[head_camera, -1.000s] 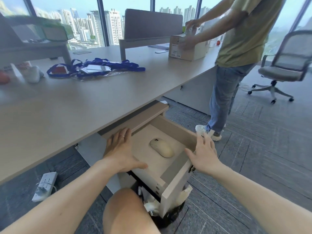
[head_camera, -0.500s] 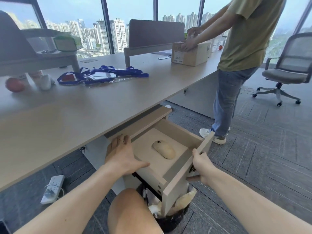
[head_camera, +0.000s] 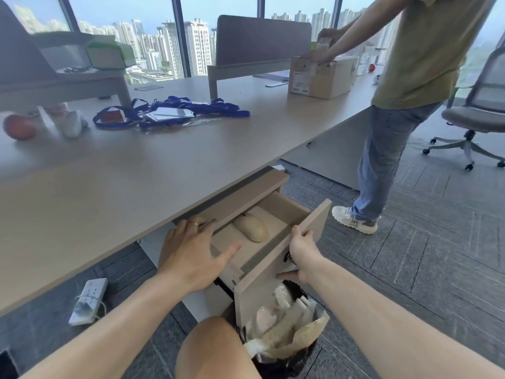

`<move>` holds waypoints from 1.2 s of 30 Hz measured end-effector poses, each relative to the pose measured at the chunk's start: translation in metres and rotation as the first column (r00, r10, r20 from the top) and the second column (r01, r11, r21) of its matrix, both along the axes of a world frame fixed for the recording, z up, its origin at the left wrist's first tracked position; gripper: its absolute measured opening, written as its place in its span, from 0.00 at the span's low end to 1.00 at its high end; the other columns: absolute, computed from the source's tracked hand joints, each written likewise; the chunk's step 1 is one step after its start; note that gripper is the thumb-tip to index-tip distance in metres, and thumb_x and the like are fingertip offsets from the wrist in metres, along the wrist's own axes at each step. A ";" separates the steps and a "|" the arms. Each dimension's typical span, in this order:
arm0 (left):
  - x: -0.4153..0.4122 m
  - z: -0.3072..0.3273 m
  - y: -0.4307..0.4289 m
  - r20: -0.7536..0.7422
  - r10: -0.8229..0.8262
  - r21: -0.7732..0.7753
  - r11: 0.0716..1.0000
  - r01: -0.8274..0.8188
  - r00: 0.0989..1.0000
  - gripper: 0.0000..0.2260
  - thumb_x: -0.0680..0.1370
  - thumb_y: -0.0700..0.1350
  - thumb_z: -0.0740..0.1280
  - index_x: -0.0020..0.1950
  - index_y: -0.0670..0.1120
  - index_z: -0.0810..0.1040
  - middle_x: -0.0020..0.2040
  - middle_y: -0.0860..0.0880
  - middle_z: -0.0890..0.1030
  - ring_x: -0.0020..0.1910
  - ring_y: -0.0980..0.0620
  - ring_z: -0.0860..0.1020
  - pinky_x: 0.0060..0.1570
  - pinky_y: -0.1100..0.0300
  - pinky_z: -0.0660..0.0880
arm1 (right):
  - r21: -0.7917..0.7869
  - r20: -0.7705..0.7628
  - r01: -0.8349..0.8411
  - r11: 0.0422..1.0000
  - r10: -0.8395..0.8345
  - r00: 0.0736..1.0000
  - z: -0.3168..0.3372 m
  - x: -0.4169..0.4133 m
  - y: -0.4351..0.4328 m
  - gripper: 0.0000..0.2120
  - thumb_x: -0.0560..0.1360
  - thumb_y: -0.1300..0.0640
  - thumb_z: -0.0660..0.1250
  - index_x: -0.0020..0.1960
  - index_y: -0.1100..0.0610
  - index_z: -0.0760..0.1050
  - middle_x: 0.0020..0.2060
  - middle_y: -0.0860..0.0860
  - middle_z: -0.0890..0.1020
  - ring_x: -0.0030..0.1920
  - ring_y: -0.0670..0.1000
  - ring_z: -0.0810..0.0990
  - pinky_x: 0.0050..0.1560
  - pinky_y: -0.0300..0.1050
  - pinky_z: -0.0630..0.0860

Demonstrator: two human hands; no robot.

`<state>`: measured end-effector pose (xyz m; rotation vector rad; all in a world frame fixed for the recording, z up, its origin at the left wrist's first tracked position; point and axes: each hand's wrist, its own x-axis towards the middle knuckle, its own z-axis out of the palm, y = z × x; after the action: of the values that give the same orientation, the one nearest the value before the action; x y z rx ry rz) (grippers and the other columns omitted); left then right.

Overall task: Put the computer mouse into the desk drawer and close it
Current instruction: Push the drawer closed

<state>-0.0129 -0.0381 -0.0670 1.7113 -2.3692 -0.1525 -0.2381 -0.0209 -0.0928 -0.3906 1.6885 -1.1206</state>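
A beige computer mouse lies inside the half-open desk drawer, partly tucked under the cabinet top. My right hand grips the drawer front panel, fingers over its top edge and thumb on its face. My left hand rests flat on the drawer's left side at the cabinet, fingers spread, a ring on one finger, holding nothing.
The long desk carries blue lanyards and a cardboard box. A person stands at the desk's right end. A full waste bin sits below the drawer. A power strip lies on the floor. An office chair stands far right.
The drawer has slid further into the cabinet, and the mouse now sits partly under the cabinet top. My right hand went from an open palm to gripping the front panel.
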 end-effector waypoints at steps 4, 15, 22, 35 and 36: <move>0.007 0.000 -0.001 -0.033 -0.026 -0.028 0.999 0.025 0.999 0.41 0.72 0.77 0.48 0.78 0.55 0.64 0.75 0.54 0.67 0.71 0.50 0.63 0.70 0.49 0.63 | 0.009 0.015 -0.008 1.000 0.008 1.000 -0.002 0.015 -0.029 0.26 0.82 0.42 0.51 0.78 0.45 0.54 0.72 0.53 0.66 0.64 0.62 0.69 0.45 0.73 0.80; 0.015 -0.018 -0.007 -0.009 -0.079 -0.206 0.976 0.076 0.997 0.34 0.75 0.71 0.56 0.74 0.53 0.70 0.66 0.53 0.74 0.62 0.50 0.71 0.59 0.51 0.69 | -0.039 0.062 -0.028 0.999 0.030 0.998 -0.005 0.050 -0.084 0.21 0.83 0.44 0.52 0.74 0.48 0.59 0.65 0.54 0.68 0.57 0.59 0.68 0.48 0.71 0.80; 0.017 -0.030 -0.012 -0.067 -0.082 -0.279 0.958 0.060 0.994 0.23 0.77 0.56 0.65 0.71 0.50 0.75 0.61 0.52 0.77 0.57 0.48 0.74 0.55 0.50 0.72 | -0.051 0.141 0.012 0.999 -0.004 0.990 -0.004 0.061 -0.099 0.20 0.84 0.48 0.51 0.75 0.48 0.60 0.63 0.55 0.67 0.61 0.62 0.68 0.50 0.74 0.78; 0.018 -0.042 -0.019 -0.134 -0.105 -0.385 0.922 0.046 0.985 0.21 0.75 0.39 0.68 0.68 0.51 0.78 0.58 0.52 0.79 0.53 0.47 0.75 0.50 0.52 0.70 | -0.034 0.145 0.023 0.999 -0.018 0.989 -0.001 0.073 -0.118 0.21 0.82 0.60 0.54 0.75 0.55 0.63 0.46 0.56 0.72 0.42 0.60 0.72 0.51 0.81 0.73; 0.018 -0.043 -0.020 -0.133 -0.108 -0.389 0.920 0.049 0.985 0.23 0.74 0.38 0.69 0.68 0.51 0.78 0.58 0.52 0.79 0.53 0.47 0.75 0.49 0.52 0.69 | -0.033 0.154 0.023 0.999 -0.018 0.988 -0.001 0.073 -0.117 0.21 0.82 0.60 0.55 0.75 0.55 0.63 0.48 0.56 0.73 0.46 0.61 0.73 0.51 0.81 0.73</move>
<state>0.0051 -0.0577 -0.1097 1.3705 -2.1782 0.1575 -0.1654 -0.1381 -0.0934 -0.3010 1.5429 -1.1665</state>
